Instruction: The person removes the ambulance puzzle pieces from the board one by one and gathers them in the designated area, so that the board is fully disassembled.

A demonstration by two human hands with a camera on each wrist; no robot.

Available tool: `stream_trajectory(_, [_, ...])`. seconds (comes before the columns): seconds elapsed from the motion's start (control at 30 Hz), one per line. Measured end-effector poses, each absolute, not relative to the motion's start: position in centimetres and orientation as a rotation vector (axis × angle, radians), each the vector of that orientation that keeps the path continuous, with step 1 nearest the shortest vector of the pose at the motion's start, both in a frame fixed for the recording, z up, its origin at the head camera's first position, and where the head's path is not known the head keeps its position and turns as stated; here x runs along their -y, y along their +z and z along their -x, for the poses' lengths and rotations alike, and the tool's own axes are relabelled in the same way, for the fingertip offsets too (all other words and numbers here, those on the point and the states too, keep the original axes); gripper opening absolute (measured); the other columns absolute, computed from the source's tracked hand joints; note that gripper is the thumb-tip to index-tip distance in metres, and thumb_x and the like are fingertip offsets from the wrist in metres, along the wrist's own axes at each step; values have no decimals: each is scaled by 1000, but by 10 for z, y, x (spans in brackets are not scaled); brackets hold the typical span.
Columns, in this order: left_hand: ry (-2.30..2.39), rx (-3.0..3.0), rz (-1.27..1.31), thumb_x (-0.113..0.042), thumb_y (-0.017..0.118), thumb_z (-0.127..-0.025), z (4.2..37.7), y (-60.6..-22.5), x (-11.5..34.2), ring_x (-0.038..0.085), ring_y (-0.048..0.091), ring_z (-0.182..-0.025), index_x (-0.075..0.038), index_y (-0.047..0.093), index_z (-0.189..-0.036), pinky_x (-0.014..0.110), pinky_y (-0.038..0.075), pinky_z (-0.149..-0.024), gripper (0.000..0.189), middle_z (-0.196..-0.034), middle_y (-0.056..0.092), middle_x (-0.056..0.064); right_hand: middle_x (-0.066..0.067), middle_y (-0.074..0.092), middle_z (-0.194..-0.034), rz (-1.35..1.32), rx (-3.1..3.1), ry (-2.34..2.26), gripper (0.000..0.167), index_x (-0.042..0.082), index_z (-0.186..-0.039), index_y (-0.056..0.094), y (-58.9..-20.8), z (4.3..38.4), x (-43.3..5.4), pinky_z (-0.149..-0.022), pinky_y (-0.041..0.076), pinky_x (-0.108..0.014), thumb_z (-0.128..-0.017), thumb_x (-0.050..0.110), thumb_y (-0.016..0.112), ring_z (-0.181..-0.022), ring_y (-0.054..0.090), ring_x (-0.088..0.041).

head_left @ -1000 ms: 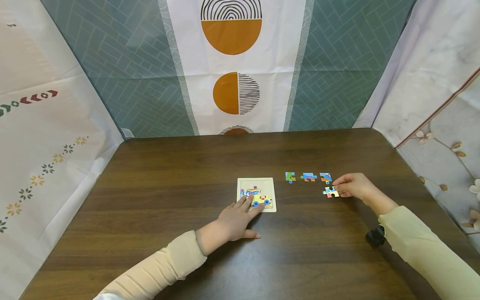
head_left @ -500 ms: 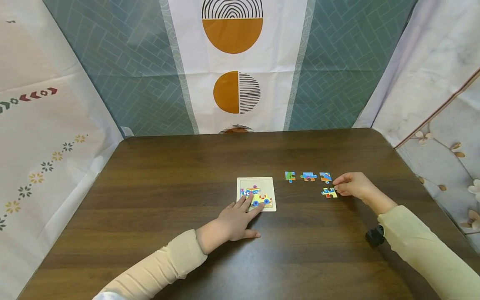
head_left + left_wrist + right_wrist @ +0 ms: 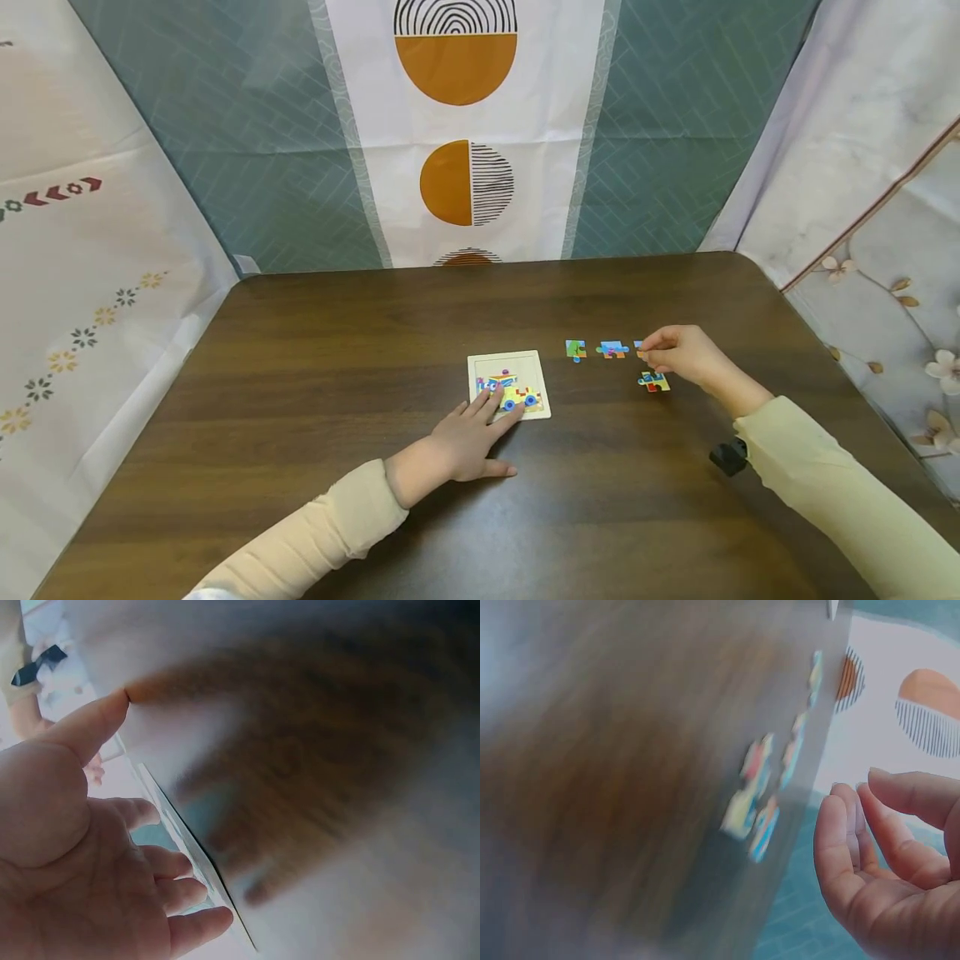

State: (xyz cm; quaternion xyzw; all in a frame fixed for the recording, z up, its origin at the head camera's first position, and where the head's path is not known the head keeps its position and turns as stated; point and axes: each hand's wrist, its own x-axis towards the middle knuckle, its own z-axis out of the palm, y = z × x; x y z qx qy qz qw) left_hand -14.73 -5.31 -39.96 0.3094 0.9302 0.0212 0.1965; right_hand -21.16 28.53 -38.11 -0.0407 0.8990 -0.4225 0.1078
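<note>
A square puzzle board [image 3: 534, 360] with a pale frame and a yellow vehicle picture lies mid-table. My left hand [image 3: 468, 437] rests on its near side with straight, spread fingers, hiding part of the picture; in the left wrist view the board's edge [image 3: 187, 838] runs beside the fingertips. My right hand [image 3: 688, 357] hovers over the loose pieces; in the right wrist view its loosely bent fingers [image 3: 832, 832] hold nothing. Below it lies a yellow-and-red puzzle piece [image 3: 654, 382]. A blue-and-orange puzzle piece [image 3: 637, 343] is partly hidden behind its fingertips.
Left of the right hand lie a green puzzle piece [image 3: 574, 348] and a blue-and-pink puzzle piece [image 3: 613, 349], in a row. The brown wooden table [image 3: 360, 333] has printed cloths [image 3: 285, 167] hanging behind it and at both sides. A black wrist device [image 3: 727, 457] sits under the right sleeve.
My right hand has let go of the yellow-and-red puzzle piece, risen and moved left and away from me, over the blue-and-orange one. My left hand stays on the board. The head view shifts slightly.
</note>
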Motion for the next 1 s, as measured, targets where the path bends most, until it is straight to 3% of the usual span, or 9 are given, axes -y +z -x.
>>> stream_trajectory(0.23, [95,-2621,-920,-55,58,-88,141,-400,59,28,15,-147,-13,22,-152,46,23,-116,85,-159,15,11,-24,66,-97,198,-2623,-1222,23,-12,-106,61,-377,222,-251,-73,56,-29,-88,3,59,-84,65,-27])
stream_trajectory(0.4, [104,-2606,-906,-58,59,-86,139,-400,62,26,14,-147,-7,20,-152,45,21,-116,92,-160,14,11,-22,67,-93,278,-2615,-1227,22,-11,-104,62,-377,226,-229,-71,54,-29,-87,3,60,-80,64,-26])
stream_trajectory(0.73, [157,-2591,-785,-67,60,-80,140,-400,66,28,8,-148,-16,18,-153,44,19,-117,99,-160,6,15,-14,69,-90,384,-2645,-1159,19,-6,-100,66,-384,232,-183,-67,51,-29,-85,5,65,-75,61,-19])
stream_trajectory(1.0, [114,-2575,-757,-69,60,-78,143,-400,66,27,6,-148,-24,16,-154,42,16,-118,98,-160,3,14,-14,70,-94,465,-2665,-1096,16,-3,-99,68,-390,232,-156,-74,53,-35,-86,5,66,-85,64,-23])
